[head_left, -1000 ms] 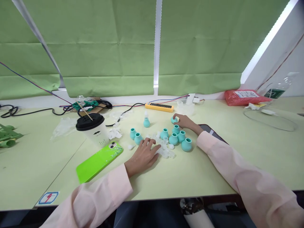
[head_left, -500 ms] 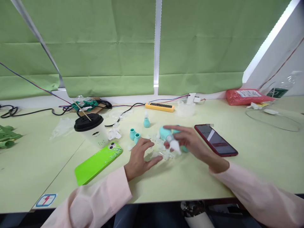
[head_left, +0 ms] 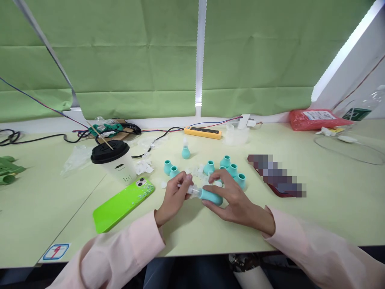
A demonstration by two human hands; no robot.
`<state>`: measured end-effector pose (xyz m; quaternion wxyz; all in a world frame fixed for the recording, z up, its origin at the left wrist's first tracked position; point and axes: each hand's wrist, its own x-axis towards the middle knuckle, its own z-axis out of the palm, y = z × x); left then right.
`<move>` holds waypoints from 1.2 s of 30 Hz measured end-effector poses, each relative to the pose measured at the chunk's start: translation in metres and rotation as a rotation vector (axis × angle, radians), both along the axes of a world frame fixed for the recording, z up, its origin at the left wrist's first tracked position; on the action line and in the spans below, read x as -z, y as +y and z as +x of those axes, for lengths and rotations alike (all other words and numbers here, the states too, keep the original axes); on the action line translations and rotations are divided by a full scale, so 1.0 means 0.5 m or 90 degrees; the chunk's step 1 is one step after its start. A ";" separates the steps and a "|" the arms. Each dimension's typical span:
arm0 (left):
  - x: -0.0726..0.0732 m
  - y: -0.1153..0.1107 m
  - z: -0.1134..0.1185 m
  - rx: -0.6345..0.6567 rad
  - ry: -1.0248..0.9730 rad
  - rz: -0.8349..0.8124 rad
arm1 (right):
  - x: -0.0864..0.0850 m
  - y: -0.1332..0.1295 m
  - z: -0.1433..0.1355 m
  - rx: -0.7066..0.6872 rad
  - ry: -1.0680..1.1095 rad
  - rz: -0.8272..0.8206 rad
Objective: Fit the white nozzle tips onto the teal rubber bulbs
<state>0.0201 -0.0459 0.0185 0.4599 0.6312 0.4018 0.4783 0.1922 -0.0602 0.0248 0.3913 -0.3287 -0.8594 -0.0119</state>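
Observation:
A teal squeeze bulb [head_left: 211,196] is tilted on its side just above the table, its neck toward my left hand. My right hand [head_left: 236,198] holds the bulb between thumb and fingers. A clear nozzle [head_left: 195,191] sits at the bulb's neck, and my left hand [head_left: 176,195] pinches the nozzle's other end, partly hiding it. Behind my hands stand several open teal bulbs [head_left: 232,169], with two more bulbs [head_left: 167,167] to the left. Small clear plastic pieces [head_left: 197,171] lie between these groups. Farther back, one bulb with a clear tip [head_left: 185,151] stands upright.
Left of my hands are a green phone case [head_left: 123,204] and a lidded paper cup [head_left: 118,168] with a stick. A pixelated phone [head_left: 275,176] lies to the right. Behind are a yellow power strip [head_left: 203,132], cables and a red package [head_left: 319,119].
My right hand has lowered the bulb and turned its nozzle from the lower right to the left. My left hand, open before, has closed on the nozzle.

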 end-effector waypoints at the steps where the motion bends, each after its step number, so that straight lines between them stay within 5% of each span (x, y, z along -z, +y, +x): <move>1: -0.001 0.004 0.002 0.026 -0.050 -0.065 | -0.004 0.001 -0.002 -0.032 0.026 -0.031; 6: -0.001 0.020 0.002 0.125 -0.191 -0.285 | -0.007 0.008 -0.005 -0.127 0.089 -0.177; 10: -0.001 0.026 -0.006 0.179 -0.187 -0.336 | -0.003 0.014 0.003 -0.129 0.116 -0.182; 12: 0.000 0.028 -0.010 0.125 -0.120 -0.261 | -0.003 0.016 0.007 -0.091 0.150 -0.186; 16: 0.013 0.031 -0.012 -0.049 0.224 0.107 | -0.002 0.017 0.011 0.022 0.229 -0.262; 19: 0.030 0.038 -0.012 -0.055 0.458 0.275 | 0.003 0.017 0.009 0.021 0.238 -0.312; 23: 0.038 0.044 -0.013 -0.035 0.528 0.309 | 0.008 0.014 0.003 0.014 0.188 -0.279; 28: 0.017 0.020 -0.021 -0.021 0.368 0.389 | 0.012 0.011 -0.004 -0.011 0.122 -0.211; 32: 0.001 -0.002 -0.022 0.063 0.249 0.314 | 0.021 0.006 -0.009 -0.024 0.079 -0.200; 36: -0.003 -0.008 -0.008 0.069 0.289 0.204 | 0.031 -0.005 -0.018 0.001 0.053 -0.237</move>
